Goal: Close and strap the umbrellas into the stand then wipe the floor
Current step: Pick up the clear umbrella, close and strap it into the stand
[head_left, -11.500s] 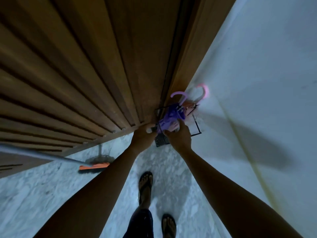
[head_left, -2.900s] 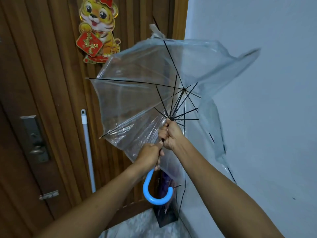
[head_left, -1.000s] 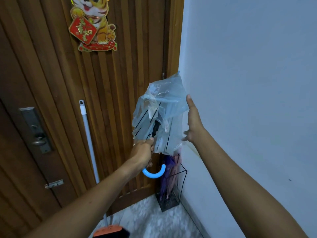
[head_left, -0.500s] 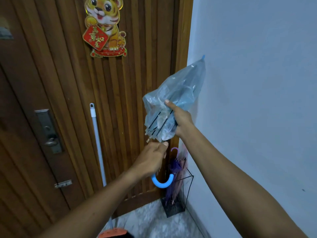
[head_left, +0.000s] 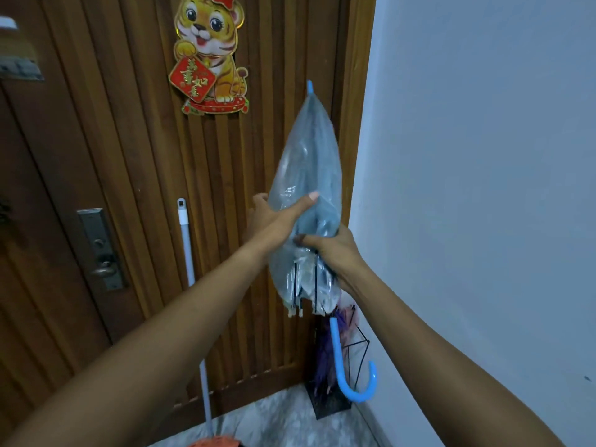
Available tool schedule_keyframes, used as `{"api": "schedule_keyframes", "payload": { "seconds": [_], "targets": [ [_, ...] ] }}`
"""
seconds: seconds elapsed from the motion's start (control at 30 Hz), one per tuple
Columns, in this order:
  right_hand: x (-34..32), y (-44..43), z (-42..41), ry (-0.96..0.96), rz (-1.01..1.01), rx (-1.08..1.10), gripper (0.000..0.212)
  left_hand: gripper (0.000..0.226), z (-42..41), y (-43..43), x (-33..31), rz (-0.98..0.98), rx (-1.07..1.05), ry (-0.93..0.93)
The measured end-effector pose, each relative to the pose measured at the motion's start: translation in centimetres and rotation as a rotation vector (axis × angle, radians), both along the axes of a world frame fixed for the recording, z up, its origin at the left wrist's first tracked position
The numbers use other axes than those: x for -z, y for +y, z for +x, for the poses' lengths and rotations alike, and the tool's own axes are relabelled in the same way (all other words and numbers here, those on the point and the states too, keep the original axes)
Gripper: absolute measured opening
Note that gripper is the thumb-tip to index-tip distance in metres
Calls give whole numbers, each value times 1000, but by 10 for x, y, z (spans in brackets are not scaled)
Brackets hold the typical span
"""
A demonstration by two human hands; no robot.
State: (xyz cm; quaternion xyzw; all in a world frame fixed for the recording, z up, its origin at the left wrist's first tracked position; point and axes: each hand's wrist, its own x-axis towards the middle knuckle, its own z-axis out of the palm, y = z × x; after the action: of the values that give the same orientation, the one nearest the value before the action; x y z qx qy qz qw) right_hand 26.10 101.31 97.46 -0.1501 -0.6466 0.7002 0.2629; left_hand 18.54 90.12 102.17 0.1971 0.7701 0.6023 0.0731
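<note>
I hold a collapsed clear umbrella (head_left: 309, 169) upright in front of the door, its blue tip up and its blue hooked handle (head_left: 351, 375) hanging below. My right hand (head_left: 332, 250) grips the bunched canopy around its lower middle. My left hand (head_left: 274, 217) presses flat against the canopy's left side, fingers wrapping over the plastic. Below, the black wire stand (head_left: 335, 395) sits on the floor in the corner with a purple umbrella (head_left: 324, 356) in it; a pink one is mostly hidden behind.
A slatted wooden door (head_left: 129, 156) fills the left, with a tiger decoration (head_left: 209, 56) and a metal lock plate (head_left: 100, 246). A mop's white pole (head_left: 188, 262) leans on the door, its orange head (head_left: 213, 442) at the bottom edge. White wall (head_left: 483, 188) on the right; marble floor (head_left: 280, 417) below.
The umbrella went from open to collapsed. In the last half second my left hand left the handle and moved up onto the canopy; my right hand slid lower, and the handle now hangs free.
</note>
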Motion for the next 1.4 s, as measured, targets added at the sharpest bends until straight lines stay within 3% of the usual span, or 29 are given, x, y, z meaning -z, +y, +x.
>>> {"api": "schedule_keyframes", "payload": {
  "seconds": [0.07,0.1,0.17,0.2,0.3,0.4,0.43,0.5,0.57,0.6,0.7,0.8,0.87,0.93,1.0,1.03,1.1,1.2,1.3,1.4],
  "targets": [
    [-1,-5,7,-5,81,-86,50,112,-4,7,1,203,186,-312],
    [-1,-7,11,-10,143,-121,49,95,-2,8,4,249,224,-334],
    [-1,-6,18,-22,263,-211,51,55,1,10,10,286,178,-275],
    [-3,-4,23,-46,318,-259,53,48,1,12,13,315,151,-270],
    [-13,7,34,-172,420,-382,55,46,-2,14,17,389,103,-273],
    [-32,11,44,-207,511,-258,52,35,-8,14,18,375,73,-247],
    [-37,12,44,-212,577,-148,66,33,-7,12,17,371,61,-235],
    [-36,17,35,-313,756,-7,116,31,-8,9,19,382,68,-235],
    [-32,13,24,-361,774,-119,140,29,-5,9,21,417,141,-251],
    [-28,11,18,-307,734,-206,136,29,-3,11,21,424,190,-257],
    [-11,3,2,-105,569,-306,68,34,5,17,19,370,295,-267],
    [0,-6,-2,-45,515,-170,51,44,3,13,12,320,377,-308],
    [-1,-8,-2,-14,499,-100,40,53,-1,6,8,228,487,-221],
    [-10,-7,1,-23,428,-91,35,76,-4,-1,9,196,467,-122],
    [-20,1,8,-87,350,-116,24,92,-12,-9,14,280,313,-132],
    [-23,6,11,-128,305,-150,21,90,-18,-14,18,320,288,-141],
    [-21,10,14,-217,162,-271,18,74,-23,-23,24,330,433,-191],
    [-11,7,12,-305,34,-467,51,49,-7,-25,23,403,632,-315],
    [-9,8,13,-353,-3,-538,49,46,4,-16,20,495,502,-375],
    [-11,14,15,-352,279,-423,39,33,4,-11,19,501,260,-354]
  ]
}}
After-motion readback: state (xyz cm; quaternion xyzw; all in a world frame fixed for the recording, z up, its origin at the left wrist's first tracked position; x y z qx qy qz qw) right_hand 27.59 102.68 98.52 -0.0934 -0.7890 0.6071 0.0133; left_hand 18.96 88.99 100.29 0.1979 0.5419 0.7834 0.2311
